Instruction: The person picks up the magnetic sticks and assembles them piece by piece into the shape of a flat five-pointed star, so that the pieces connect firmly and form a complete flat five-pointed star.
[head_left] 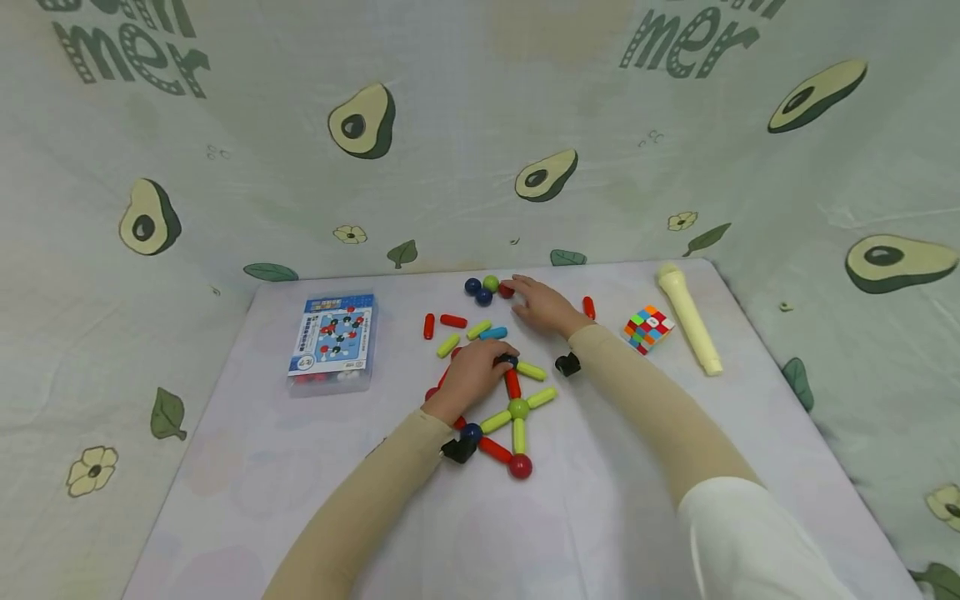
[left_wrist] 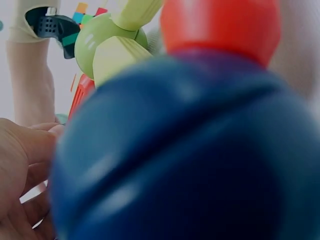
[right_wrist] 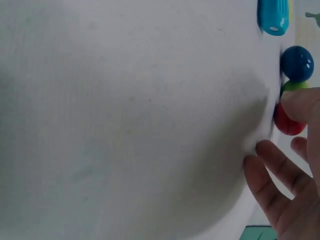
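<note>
My left hand (head_left: 472,372) grips a dark blue ball (head_left: 511,361) at the top corner of a ball-and-stick frame, its fingers partly covering the ball. Red sticks and yellow-green sticks join at a green ball (head_left: 518,408) in the frame's middle. Close under the left wrist is another blue ball (left_wrist: 175,160), large and blurred in the left wrist view. A red ball (head_left: 521,466) forms the near corner. At the back, my right hand (head_left: 550,307) touches a loose red ball (right_wrist: 289,121) with its fingers spread. Beside that ball sit a green ball (head_left: 491,283) and blue balls (head_left: 472,286).
Loose red sticks (head_left: 453,321), yellow-green sticks (head_left: 448,345) and a blue stick (head_left: 493,332) lie behind the frame. A clear plastic kit box (head_left: 333,342) stands left. Off to the right are a colourful puzzle cube (head_left: 647,328) and a cream toy microphone (head_left: 688,318).
</note>
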